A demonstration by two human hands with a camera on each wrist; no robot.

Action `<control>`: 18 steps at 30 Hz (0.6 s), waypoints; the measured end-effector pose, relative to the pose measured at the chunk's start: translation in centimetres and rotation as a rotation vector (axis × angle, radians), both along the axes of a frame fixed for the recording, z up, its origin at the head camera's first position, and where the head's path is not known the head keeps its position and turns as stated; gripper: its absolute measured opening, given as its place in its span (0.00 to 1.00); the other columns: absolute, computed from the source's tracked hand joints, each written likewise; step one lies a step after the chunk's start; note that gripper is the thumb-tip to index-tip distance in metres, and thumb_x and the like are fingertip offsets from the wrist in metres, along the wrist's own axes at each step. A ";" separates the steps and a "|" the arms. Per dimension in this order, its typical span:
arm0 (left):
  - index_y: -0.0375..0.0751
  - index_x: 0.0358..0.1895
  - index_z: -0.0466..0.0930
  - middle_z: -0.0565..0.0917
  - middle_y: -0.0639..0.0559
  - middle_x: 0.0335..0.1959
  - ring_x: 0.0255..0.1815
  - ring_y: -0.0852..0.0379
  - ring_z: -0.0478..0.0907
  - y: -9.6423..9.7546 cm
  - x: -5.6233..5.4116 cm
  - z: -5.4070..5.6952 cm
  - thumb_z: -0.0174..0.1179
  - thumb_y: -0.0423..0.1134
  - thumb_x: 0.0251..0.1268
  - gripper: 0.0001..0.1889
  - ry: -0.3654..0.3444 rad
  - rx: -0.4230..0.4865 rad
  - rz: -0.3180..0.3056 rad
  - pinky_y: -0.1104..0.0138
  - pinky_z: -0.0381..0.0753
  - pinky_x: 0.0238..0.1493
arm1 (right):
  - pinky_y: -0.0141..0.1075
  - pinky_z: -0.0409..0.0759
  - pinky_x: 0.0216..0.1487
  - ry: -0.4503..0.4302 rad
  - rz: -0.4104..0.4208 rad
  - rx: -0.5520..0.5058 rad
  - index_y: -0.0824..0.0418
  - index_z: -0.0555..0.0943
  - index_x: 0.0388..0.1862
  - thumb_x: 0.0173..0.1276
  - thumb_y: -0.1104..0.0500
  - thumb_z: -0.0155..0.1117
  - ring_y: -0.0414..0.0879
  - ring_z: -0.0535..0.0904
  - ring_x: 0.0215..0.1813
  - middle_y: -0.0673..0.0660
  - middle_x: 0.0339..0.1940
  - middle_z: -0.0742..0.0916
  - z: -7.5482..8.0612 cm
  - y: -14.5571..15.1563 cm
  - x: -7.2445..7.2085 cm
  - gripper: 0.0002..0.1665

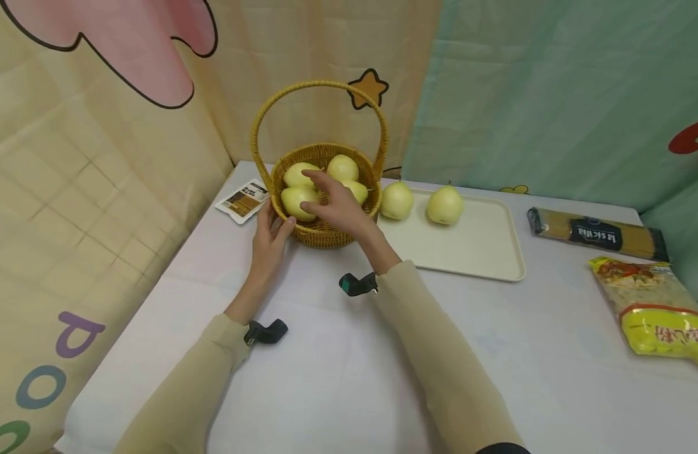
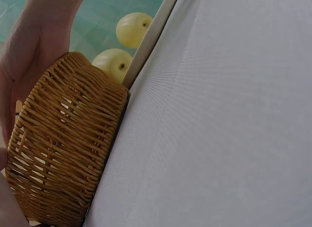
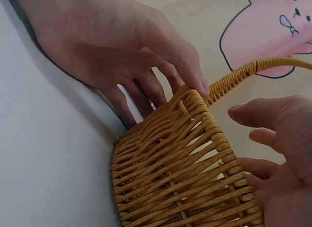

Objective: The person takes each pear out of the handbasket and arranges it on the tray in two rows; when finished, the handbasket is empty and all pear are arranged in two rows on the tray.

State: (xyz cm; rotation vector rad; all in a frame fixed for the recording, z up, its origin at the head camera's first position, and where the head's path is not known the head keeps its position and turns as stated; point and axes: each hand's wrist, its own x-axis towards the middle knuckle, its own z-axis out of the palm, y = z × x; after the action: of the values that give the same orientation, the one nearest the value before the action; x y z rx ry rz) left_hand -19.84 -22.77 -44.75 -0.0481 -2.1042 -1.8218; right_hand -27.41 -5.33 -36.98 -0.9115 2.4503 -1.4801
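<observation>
1. Head view: both my forearms reach forward over the white table (image 1: 314, 378) in beige sleeves (image 1: 434, 353), each wrist bearing a small black device (image 1: 266, 331).
2. My left hand (image 1: 269, 243) is at the near left side of the wicker basket (image 1: 323, 238). From the right wrist, I see its thumb laid on the rim and its fingers bent against the outer wall, so I have hold of the basket there.
3. My right hand (image 1: 342, 205) reaches in over the basket's near right side, below the arched handle (image 1: 320, 84). Its thumb and fingers are spread apart, gripping nothing; I cannot tell whether the tips touch the fruit below.
4. Four pale yellow-green pears (image 1: 297, 205) show inside the basket. Two lie on the left, beneath or next to my right fingertips; the other two lie farther right, one partly behind that hand.
5. Two more pears (image 1: 445, 205) sit apart from each other on the cream tray (image 1: 479, 243), just right of the basket and away from both hands.
6. Just left of the basket, near my left fingers, lies a flat packet (image 1: 243, 202).
</observation>
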 end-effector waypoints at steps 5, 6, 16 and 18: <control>0.42 0.85 0.49 0.59 0.44 0.85 0.83 0.47 0.61 0.0 0.0 0.0 0.55 0.42 0.81 0.37 0.003 0.009 -0.008 0.53 0.65 0.83 | 0.47 0.73 0.78 0.050 -0.029 0.096 0.53 0.66 0.83 0.76 0.58 0.66 0.54 0.72 0.78 0.57 0.81 0.73 0.1 -0.7 0.0 0.39; 0.42 0.85 0.50 0.59 0.44 0.85 0.83 0.48 0.62 0.0 0.0 0.0 0.55 0.43 0.81 0.37 0.000 0.010 -0.008 0.54 0.66 0.83 | 0.47 0.74 0.77 0.054 -0.035 0.113 0.53 0.67 0.82 0.76 0.58 0.66 0.54 0.74 0.76 0.58 0.80 0.74 0.1 -0.9 0.1 0.38; 0.43 0.85 0.50 0.59 0.45 0.85 0.82 0.48 0.63 0.0 0.0 -0.1 0.55 0.42 0.81 0.36 0.000 0.026 -0.003 0.53 0.68 0.81 | 0.47 0.77 0.69 0.098 -0.070 0.252 0.53 0.69 0.80 0.75 0.59 0.65 0.54 0.78 0.66 0.57 0.74 0.80 0.0 -2.2 0.0 0.36; 0.43 0.85 0.50 0.59 0.46 0.85 0.83 0.48 0.62 -0.1 0.0 -0.1 0.54 0.42 0.82 0.36 -0.002 0.019 -0.003 0.53 0.67 0.82 | 0.47 0.77 0.71 0.095 -0.067 0.264 0.54 0.69 0.80 0.76 0.59 0.65 0.54 0.78 0.68 0.57 0.75 0.80 0.0 -2.3 0.0 0.36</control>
State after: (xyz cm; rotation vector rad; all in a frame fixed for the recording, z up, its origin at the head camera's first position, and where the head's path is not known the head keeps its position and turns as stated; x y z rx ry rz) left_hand -19.85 -22.82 -44.87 -0.0444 -2.0887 -1.8437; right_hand -27.43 -7.64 -36.94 -0.8716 2.6849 -1.1171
